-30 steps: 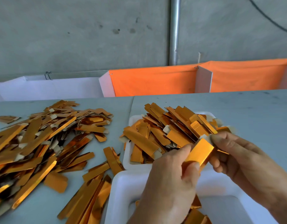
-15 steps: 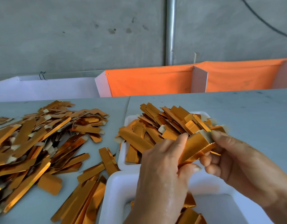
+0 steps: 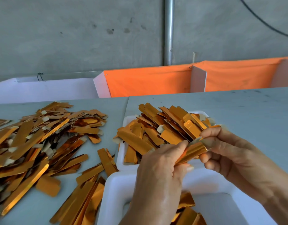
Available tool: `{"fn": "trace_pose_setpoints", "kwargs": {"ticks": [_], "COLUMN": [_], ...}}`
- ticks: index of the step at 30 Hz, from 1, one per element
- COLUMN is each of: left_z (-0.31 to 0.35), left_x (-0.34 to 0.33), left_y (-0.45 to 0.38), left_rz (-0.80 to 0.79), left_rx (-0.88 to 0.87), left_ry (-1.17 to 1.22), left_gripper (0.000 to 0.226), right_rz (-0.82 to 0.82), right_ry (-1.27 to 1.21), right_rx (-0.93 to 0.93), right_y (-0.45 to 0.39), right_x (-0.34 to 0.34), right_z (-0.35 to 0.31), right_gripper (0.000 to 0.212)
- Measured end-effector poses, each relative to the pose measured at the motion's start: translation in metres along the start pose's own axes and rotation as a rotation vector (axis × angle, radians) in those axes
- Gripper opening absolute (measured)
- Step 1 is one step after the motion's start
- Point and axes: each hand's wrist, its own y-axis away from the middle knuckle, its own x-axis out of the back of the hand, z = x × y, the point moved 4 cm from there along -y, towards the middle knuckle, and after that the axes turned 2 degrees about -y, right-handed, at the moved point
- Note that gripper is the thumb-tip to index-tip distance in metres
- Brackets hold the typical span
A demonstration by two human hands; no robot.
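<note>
One gold foil strip (image 3: 192, 151) is held over the near white tray (image 3: 114, 185). The left hand (image 3: 159, 176) curls round its near end and the right hand (image 3: 234, 155) pinches its far end. Behind them is the far tray (image 3: 122, 160), and a loose pile of strips (image 3: 34, 140) lies to the left.

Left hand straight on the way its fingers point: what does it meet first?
Probably the right hand, which holds the far end of the same gold strip; depth unclear.

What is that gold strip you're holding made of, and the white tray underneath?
The gold strip looks like thin card with a glossy metallic foil face: it mirrors light, and nearby pieces show dull pale tabs. The white tray looks like matte foam, with a thick rounded rim; possibly plastic.
</note>
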Motion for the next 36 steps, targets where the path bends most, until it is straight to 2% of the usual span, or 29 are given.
{"fn": "trace_pose_setpoints", "kwargs": {"ticks": [2,3,5,7,10,17,19,22,24,27,28,32,36], "left_z": [-0.002,-0.002,-0.001,0.001,0.004,0.008,0.007,0.006,0.006,0.010,0.011,0.013,0.010], "left_x": [0.000,-0.001,-0.001,0.000,0.001,-0.002,-0.001,0.003,0.003,0.003,0.003,0.002,0.004], "left_y": [0.000,0.001,0.001,0.001,0.000,-0.002,-0.001,0.001,0.001,0.001,0.001,0.002,-0.001], "left_rz": [0.005,0.007,0.011,0.018,0.022,0.018,0.043,0.109,0.144,0.181,0.182,0.161,0.124], "left_rx": [0.016,0.017,0.010,-0.007,-0.052,-0.088,-0.078,-0.054,-0.038,-0.061,-0.072,-0.097,0.012], "left_ry": [0.001,0.010,0.025,0.033,0.071,-0.088,-0.086,-0.034,-0.038,-0.103,-0.117,-0.069,0.146], "left_gripper": [0.055,0.057,0.060,0.063,0.055,0.053,0.051,0.048,0.047,0.046,0.047,0.045,0.032], "right_rz": [-0.022,-0.039,-0.060,-0.068,-0.073,-0.053,-0.052,-0.030,0.003,-0.017,-0.016,0.008,0.061], "right_ry": [0.035,0.045,0.063,0.073,0.114,0.164,0.179,0.191,0.240,0.302,0.334,0.385,0.311], "right_rx": [0.006,0.004,0.014,0.030,0.061,0.095,0.109,0.159,0.213,0.248,0.235,0.197,0.201], "right_y": [0.000,0.000,0.000,0.001,0.000,0.000,0.001,0.001,0.003,0.007,0.008,0.006,0.004], "right_x": [0.000,0.000,0.001,0.002,0.003,0.001,0.000,-0.002,-0.003,-0.008,-0.009,-0.010,-0.008], "right_z": [-0.001,-0.002,-0.003,-0.005,-0.006,-0.004,-0.004,-0.005,-0.007,-0.009,-0.009,-0.005,-0.003], "right_gripper": [0.024,0.027,0.049,0.057,0.055,0.056,0.047,0.018,0.021,0.048,0.047,0.014,0.009]}}
